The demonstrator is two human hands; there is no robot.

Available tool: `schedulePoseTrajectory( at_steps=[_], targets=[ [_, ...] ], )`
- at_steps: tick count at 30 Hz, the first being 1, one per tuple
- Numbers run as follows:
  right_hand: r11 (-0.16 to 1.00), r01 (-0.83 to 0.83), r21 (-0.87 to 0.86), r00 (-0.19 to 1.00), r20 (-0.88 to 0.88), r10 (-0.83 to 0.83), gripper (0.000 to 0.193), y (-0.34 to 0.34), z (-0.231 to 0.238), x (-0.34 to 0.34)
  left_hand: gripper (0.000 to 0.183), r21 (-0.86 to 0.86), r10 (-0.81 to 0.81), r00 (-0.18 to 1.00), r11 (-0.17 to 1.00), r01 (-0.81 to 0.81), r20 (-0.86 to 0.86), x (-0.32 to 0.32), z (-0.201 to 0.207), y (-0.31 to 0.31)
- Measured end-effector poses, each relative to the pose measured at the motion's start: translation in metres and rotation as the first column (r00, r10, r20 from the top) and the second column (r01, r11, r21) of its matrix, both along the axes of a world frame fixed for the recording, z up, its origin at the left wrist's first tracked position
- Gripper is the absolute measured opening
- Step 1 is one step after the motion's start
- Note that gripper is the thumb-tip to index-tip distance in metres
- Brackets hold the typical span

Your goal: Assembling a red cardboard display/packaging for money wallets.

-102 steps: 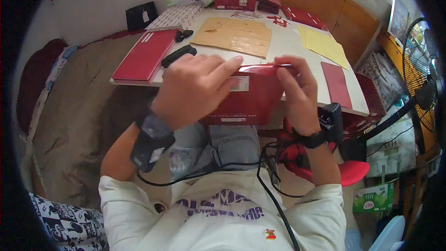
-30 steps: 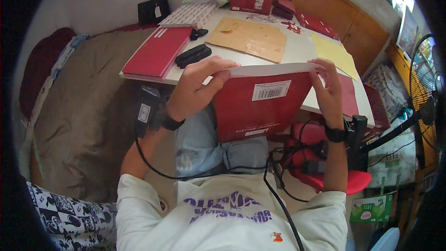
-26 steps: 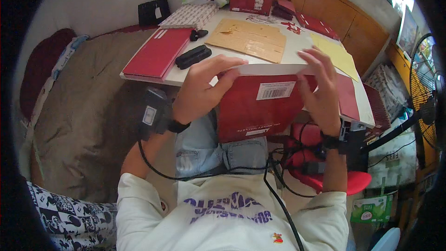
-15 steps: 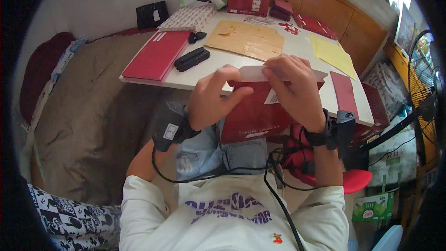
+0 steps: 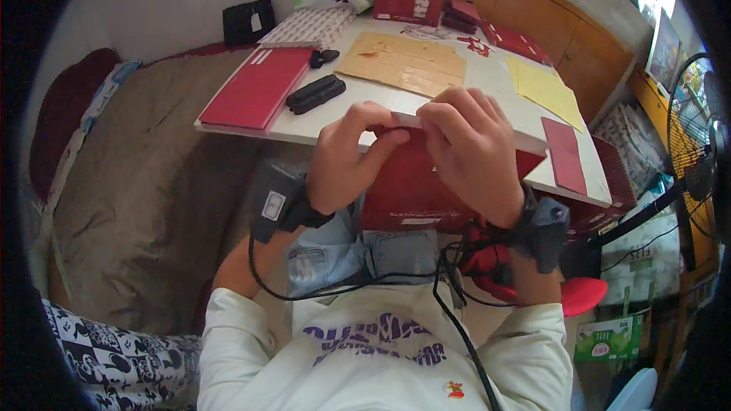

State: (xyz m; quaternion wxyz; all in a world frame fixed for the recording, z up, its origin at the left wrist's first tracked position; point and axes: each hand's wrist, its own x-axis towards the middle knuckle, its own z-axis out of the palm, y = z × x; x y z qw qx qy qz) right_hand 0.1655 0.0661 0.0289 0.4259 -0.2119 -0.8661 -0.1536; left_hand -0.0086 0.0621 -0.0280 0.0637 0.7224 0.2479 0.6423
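By the near edge of the white table point(image 5: 493, 72), left hand point(image 5: 346, 156) and right hand point(image 5: 474, 158) pinch the white rim point(image 5: 531, 141) of the red cardboard packaging point(image 5: 402, 189), fingers narrowed; rim work looks midway (right end unheld), no finished fold visible.

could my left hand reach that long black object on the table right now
Probably yes: nothing visible stands between the left hand and the long black object, though that hand is holding the red package.

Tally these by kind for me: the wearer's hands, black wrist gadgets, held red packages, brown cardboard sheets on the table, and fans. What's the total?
Hands, left hand and right hand: 2
Black wrist gadgets: 2
Held red package: 1
Brown cardboard sheet: 1
Fan: 1
Total: 7
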Motion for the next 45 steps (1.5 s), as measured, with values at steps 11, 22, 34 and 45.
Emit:
schedulePoseTrajectory(
  at_steps=[11,22,34,45],
  targets=[
    [0.964,0.158,0.213,0.986,-0.092,-0.142,0.026,-0.011,-0.027,-0.005,0.026,-0.137,-0.066,0.993,0.989,0.053,-0.096,-0.011,0.014,-0.006],
    [0.994,0.06,0.09,0.977,-0.208,-0.041,0.026,-0.01,-0.025,-0.006,0.021,-0.318,-0.335,0.938,0.902,0.293,-0.086,-0.024,0.017,-0.005],
    [0.997,0.03,0.068,0.972,-0.235,-0.013,0.025,-0.019,-0.031,0.001,0.017,-0.133,-0.249,0.951,0.965,0.227,-0.186,-0.013,0.023,-0.015],
    [0.997,0.055,0.06,0.953,-0.3,-0.034,0.025,-0.023,-0.043,0.006,0.018,-0.092,-0.235,0.965,0.97,0.225,-0.117,0.001,0.017,-0.017]
  ],
)
